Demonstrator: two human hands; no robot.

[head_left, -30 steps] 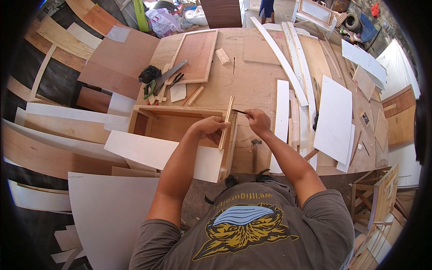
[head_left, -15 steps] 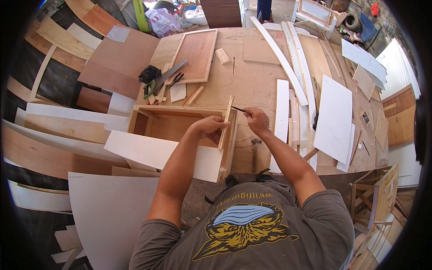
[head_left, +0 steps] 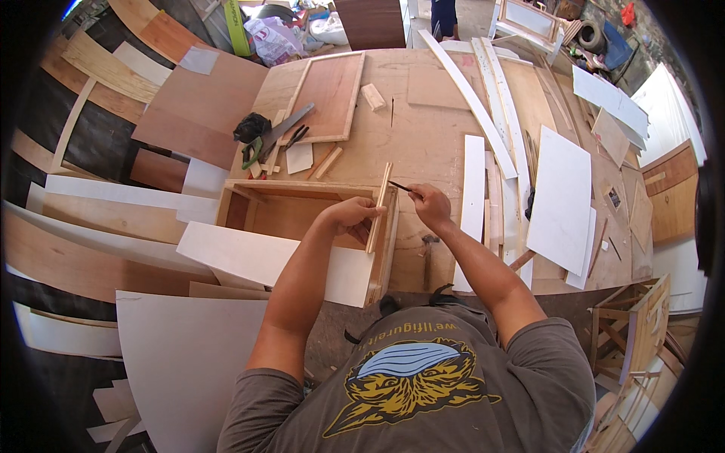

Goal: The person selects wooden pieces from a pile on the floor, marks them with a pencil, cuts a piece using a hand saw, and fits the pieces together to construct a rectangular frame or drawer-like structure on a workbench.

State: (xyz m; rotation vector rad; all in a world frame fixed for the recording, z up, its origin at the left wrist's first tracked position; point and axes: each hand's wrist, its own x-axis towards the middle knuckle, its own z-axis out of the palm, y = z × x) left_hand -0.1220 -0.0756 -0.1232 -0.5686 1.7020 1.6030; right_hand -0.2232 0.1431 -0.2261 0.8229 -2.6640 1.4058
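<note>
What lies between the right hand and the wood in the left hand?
In the head view, a thin dark tool, held by the right hand, points toward the wood; contact is unclear.

The right hand (head_left: 431,205) covers one end of a thin dark tool (head_left: 398,186); the top edge crops another person (head_left: 444,16).

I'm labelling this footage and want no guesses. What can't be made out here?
Head view: held end of the thin dark tool, hidden in the right hand.
Head view: whether its tip touches the wooden strips, too small.
Head view: part of the wooden box's inside, behind the left hand and white board.
Head view: standing person's upper body, cut off by the top edge.
</note>
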